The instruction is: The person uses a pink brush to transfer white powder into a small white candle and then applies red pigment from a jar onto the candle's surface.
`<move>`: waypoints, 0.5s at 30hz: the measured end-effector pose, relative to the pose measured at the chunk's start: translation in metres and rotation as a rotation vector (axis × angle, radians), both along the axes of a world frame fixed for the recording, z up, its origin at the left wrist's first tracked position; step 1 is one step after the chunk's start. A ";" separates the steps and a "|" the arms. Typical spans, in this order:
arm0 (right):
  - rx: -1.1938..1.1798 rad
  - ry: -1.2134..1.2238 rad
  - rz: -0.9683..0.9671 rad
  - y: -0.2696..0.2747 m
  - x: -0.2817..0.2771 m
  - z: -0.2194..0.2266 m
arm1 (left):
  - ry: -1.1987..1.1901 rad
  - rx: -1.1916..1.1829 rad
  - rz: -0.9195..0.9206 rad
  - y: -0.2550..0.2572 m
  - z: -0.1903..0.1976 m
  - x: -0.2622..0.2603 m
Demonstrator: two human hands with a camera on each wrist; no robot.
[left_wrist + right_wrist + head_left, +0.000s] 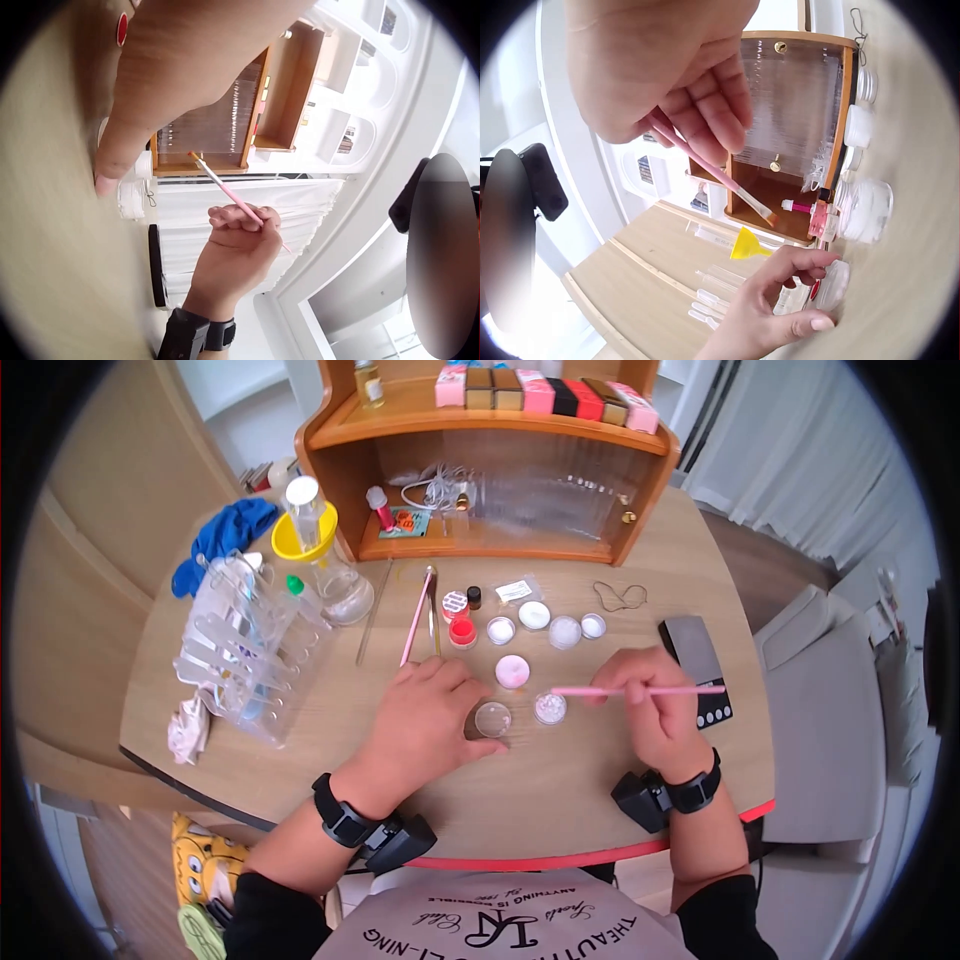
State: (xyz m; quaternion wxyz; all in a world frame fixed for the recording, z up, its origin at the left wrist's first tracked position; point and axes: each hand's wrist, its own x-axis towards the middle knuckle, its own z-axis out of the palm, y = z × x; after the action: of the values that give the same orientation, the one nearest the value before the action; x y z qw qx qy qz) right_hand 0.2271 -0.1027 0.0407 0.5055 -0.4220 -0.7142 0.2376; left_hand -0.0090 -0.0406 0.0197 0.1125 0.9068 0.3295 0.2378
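Observation:
My right hand (660, 705) pinches a slim paintbrush (685, 690) with a pink handle. In the right wrist view, the brush's orange-brown bristles (772, 220) point away from the palm, up off the table. Thumb and index finger of my left hand (420, 705) close around the edge of a small clear round lid (493, 720) on the tabletop. Just right of the lid stands a clear jar (550, 708) with whitish-pink contents. Behind these is a round pot of pale pink stuff (512, 672). The left wrist view shows the brush (238, 201) held up by the right hand.
Farther back stand a red pot (462, 632), several white pots (534, 616) and a dark-capped bottle (474, 597). A pink stick (416, 620) lies left of them. A clear rack (250, 670) and yellow funnel (300, 540) occupy the left; a black scale (700, 670) the right. A wooden cabinet (490, 435) stands behind.

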 end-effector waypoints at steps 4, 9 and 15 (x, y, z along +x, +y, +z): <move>0.019 -0.074 0.113 0.006 -0.006 -0.003 | -0.022 -0.051 -0.036 0.003 -0.008 -0.001; 0.012 -0.131 0.120 0.010 -0.008 -0.004 | -0.087 -0.091 -0.055 0.004 -0.008 -0.002; 0.035 -0.128 0.065 0.009 -0.004 -0.001 | -0.122 -0.105 -0.066 0.005 -0.005 -0.002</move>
State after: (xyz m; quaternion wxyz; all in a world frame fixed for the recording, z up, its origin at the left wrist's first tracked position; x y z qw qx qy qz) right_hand 0.2235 -0.0940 0.0400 0.4579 -0.4040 -0.7625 0.2137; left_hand -0.0110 -0.0359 0.0149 0.1874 0.8938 0.3039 0.2714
